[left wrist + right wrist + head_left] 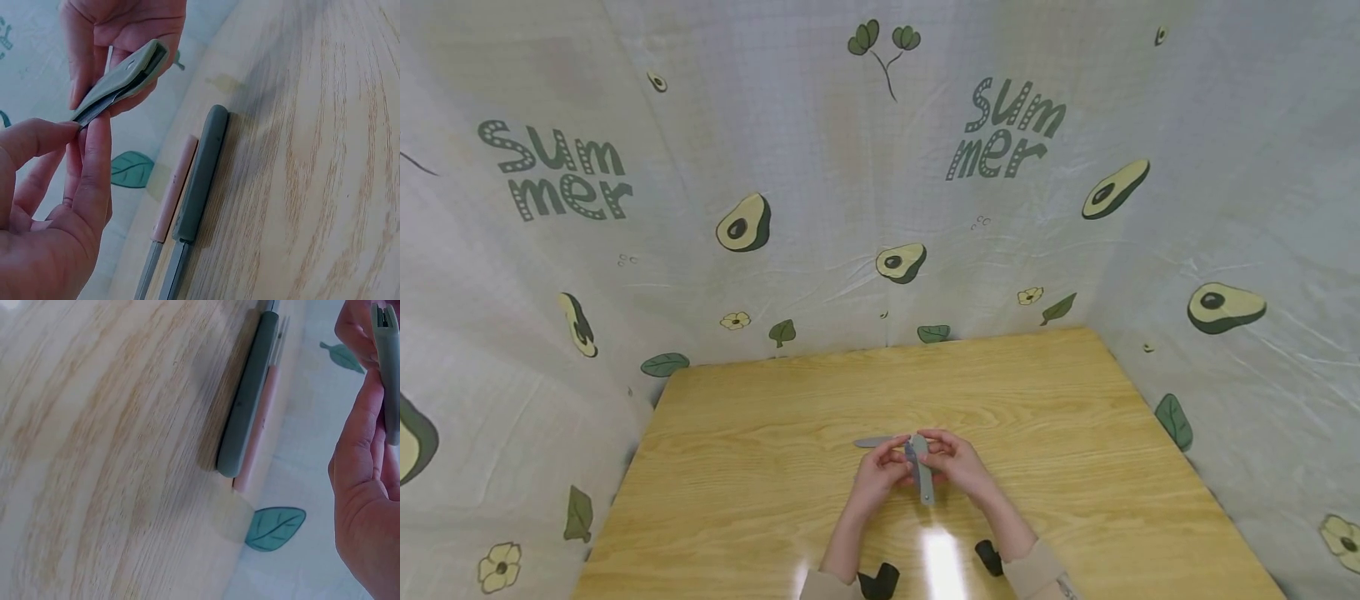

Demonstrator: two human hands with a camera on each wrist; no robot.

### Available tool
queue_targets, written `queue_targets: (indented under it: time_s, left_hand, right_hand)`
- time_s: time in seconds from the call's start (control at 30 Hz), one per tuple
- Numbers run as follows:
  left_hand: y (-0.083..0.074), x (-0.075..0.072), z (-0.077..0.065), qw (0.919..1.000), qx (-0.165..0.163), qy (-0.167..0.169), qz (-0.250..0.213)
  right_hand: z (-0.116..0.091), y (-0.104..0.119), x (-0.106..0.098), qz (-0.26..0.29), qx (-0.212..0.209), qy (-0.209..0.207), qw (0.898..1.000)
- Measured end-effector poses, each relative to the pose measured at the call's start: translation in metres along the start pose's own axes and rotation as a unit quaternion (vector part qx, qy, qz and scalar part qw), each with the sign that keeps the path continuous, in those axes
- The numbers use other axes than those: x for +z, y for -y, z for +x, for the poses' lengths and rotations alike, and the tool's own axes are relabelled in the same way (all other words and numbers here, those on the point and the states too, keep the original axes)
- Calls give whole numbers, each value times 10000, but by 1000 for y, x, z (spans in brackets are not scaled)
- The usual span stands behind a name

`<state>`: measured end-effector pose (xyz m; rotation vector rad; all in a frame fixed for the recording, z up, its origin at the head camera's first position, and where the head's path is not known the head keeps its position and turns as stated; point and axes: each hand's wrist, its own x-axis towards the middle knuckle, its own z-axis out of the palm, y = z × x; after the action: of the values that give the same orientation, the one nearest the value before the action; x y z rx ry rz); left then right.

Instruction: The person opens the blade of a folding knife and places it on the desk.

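Note:
Both hands hold a grey-green folding knife [927, 483] above the table, its slotted handle [119, 84] showing a thin dark blade along the slot. My left hand [876, 479] pinches its edge between thumb and fingertips, as the left wrist view shows. From the other side, my right hand [958, 462] grips the handle between thumb and fingers. Behind the hands lie a knife with a dark green handle [203, 175] and, alongside it, a fork with a pink handle [257, 434]. In the head view only a grey blade [874, 442] pokes out left of the fingers.
The wooden table [737, 500] carries these things, with a bright glare spot near the front. White cloth [820, 150] printed with avocados and leaves hangs behind and at both sides. Black wrist-worn pieces [880, 581] sit by the sleeves.

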<state>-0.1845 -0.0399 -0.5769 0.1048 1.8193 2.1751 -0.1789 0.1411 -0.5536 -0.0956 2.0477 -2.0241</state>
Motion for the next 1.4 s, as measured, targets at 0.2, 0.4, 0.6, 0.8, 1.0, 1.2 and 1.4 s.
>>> queue_targets:
  time_s: [0.2, 0.4, 0.6, 0.8, 1.0, 1.2, 1.4]
  left_hand:
    - [0, 2, 0, 9999, -13, -137, -10]
    - [-3, 5, -1, 9995, 77, -288, 128]
    - [-3, 6, -1, 9992, 151, -379, -32]
    - [-3, 7, -2, 9980, 230, -540, -224]
    - [-2, 7, -1, 9966, 218, -751, -265]
    - [-1, 7, 0, 9953, 199, -866, -378]
    - [0, 7, -2, 9943, 290, -937, -425]
  right_hand:
    - [2, 0, -2, -16, -31, 80, 10000]
    - [4, -1, -3, -20, -41, 63, 10000]
    - [3, 1, -2, 38, 17, -120, 9999]
    - [3, 1, 0, 72, 145, -445, 9989]
    - [5, 0, 0, 116, 167, -731, 9971]
    - [3, 3, 0, 145, 199, -736, 9970]
    - [2, 4, -1, 209, 225, -732, 9968]
